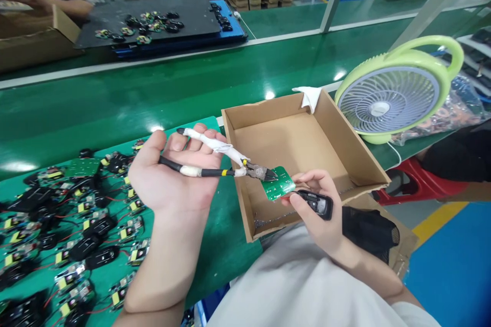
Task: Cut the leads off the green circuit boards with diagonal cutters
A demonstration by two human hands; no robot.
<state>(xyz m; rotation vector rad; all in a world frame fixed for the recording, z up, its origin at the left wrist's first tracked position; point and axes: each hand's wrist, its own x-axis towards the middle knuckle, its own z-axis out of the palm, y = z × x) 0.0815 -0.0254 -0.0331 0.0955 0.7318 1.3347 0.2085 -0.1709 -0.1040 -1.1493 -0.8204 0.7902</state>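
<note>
My left hand [184, 168], palm up, holds diagonal cutters [253, 169]. One handle is wrapped in white tape, the other is black with white and yellow bands, and the two handles stand apart. The cutter tips touch or overlap the upper edge of a green circuit board [276, 184]. At the board's right edge, my right hand [320, 209] pinches it between thumb and fingers. A black plastic housing [316, 204] also sits in the right hand, beside the board. Both are over the near part of a shallow cardboard box [284, 138] with small clippings along its near side.
Many circuit boards with black housings and red wires [88, 225] cover the green mat on the left. A lime-green fan [391, 97] stands right of the box. Across the bench, more assemblies lie on a black sheet [192, 15], near another person's arm [69, 5].
</note>
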